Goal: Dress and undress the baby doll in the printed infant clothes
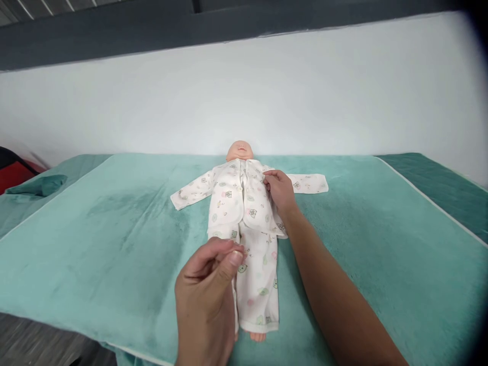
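A baby doll (240, 150) lies on its back, dressed in a white printed baby jacket (227, 203) and matching trousers (259, 295). The jacket's two front edges meet at the chest and part lower down. My right hand (280, 190) is closed at the jacket beside the sleeve on the right, fingertips against the cloth; the exact grip is partly hidden. Nearer the camera, my left hand (209, 295) hovers over the trousers, thumb and fingers pinched together with nothing visible between them. It hides much of one trouser leg. Toes show below the hems.
A green plush cover (114, 229) spreads under the doll, with a pale seam toward each side. Behind it rises a white wall (244, 91). A red and black object (15, 173) stands at the far left, near a bunched green cloth (41, 185). Dark floor (41, 340) shows at lower left.
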The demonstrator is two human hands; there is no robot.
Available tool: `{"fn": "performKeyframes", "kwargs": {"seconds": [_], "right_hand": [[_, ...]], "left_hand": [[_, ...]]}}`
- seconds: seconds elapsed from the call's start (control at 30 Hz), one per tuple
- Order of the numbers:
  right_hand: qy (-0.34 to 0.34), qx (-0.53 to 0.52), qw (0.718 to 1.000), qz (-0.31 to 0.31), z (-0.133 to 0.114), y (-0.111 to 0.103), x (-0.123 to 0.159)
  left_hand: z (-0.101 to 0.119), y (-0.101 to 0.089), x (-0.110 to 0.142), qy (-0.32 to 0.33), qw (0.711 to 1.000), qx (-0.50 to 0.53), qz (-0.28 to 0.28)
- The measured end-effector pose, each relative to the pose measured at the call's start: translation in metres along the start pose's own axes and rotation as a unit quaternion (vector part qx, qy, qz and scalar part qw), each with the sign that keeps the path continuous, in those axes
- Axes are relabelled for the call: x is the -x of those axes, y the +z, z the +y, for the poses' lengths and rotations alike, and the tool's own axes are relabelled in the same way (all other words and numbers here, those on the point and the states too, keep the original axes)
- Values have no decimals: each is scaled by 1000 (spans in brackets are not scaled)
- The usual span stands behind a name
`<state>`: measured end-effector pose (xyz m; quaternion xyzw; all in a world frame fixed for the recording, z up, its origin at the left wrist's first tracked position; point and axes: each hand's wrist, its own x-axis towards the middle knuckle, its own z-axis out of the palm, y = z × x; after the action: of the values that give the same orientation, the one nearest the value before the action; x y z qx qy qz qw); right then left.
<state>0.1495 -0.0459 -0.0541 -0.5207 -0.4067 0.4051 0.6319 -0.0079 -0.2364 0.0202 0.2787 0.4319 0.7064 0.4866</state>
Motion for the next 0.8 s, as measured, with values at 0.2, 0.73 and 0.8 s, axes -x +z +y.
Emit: {"fn": "performKeyframes", "kwargs": {"seconds": [0.2, 0.73, 0.8], "right_hand": [[-32, 53, 998, 7, -7, 4, 2], [-106, 295, 948, -61, -38, 45, -25], [-85, 368, 925, -50, -43, 54, -33]], "left_hand": [[11, 5, -73, 115, 991, -69, 7], [-35, 60, -231, 235, 853, -444, -141], [-37, 56, -234, 243, 846, -449, -154]]}}
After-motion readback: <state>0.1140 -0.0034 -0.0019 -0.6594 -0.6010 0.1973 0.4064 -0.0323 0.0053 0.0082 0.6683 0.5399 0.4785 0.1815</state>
